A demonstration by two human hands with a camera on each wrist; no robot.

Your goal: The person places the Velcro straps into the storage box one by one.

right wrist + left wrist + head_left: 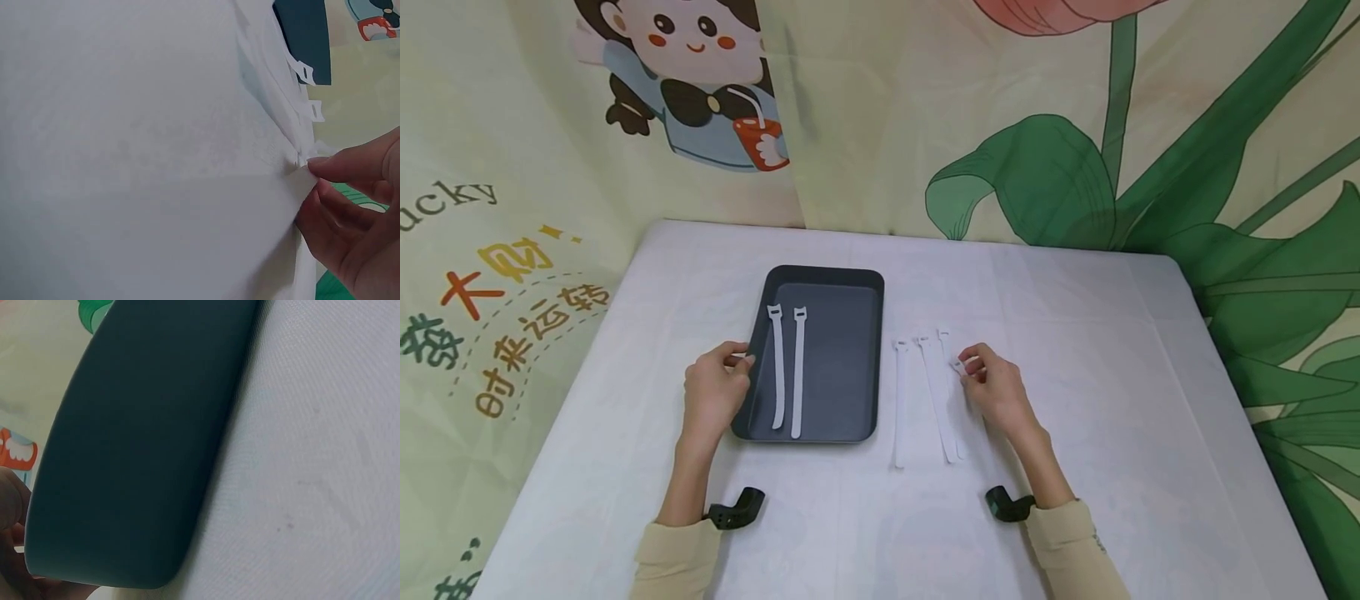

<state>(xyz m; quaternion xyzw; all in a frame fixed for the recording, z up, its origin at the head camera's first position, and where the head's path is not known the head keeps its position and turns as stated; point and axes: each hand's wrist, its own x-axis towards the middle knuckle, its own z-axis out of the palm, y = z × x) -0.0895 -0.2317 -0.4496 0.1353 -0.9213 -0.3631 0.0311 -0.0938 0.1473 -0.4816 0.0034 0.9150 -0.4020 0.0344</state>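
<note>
A dark grey tray point(842, 354) holds two white hook-and-loop cable ties point(799, 375), lying lengthwise with their slotted heads at the far end. My left hand point(715, 387) grips the tray's left edge; in the left wrist view its fingers point(14, 500) show at the tray's wall point(137, 450). Right of the tray, my right hand point(997, 390) pinches another white cable tie point(957, 365) near its slotted head. Thumb and fingers meet on this white strap point(305, 180) in the right wrist view. Three more white ties point(900, 400) lie between tray and right hand.
A white cloth covers the table point(1112, 375). Behind it hangs a printed backdrop point(865, 108) with a cartoon figure and green leaves. Black wrist cameras point(737, 508) sit on both wrists, close above the cloth.
</note>
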